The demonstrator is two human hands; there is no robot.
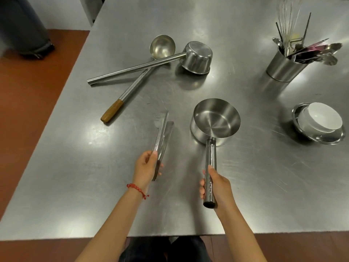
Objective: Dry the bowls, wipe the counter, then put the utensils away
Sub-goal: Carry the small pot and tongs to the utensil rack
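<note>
A person stands at a steel bench, both arms reaching forward, a utensil in each hand. The left hand, a red bead bracelet at its wrist, curls its fingers around the hinge end of metal tongs, whose open tips point away and hover just above the bench. Beyond these fingers, well apart, lie a wooden-handled ladle and an upturned long-handled scoop, their handles crossed. The right hand wraps its fingers around the tubular handle of a second steel scoop, cup facing up, thumb along the handle's top. Far beyond and right of these fingers stands the utensil holder, already crowded; nearer right, nested bowls sit upside down. Putting away looks under way: best to lower each piece handle-first into a gap, one at a time, keeping the tongs squeezed closed.
</note>
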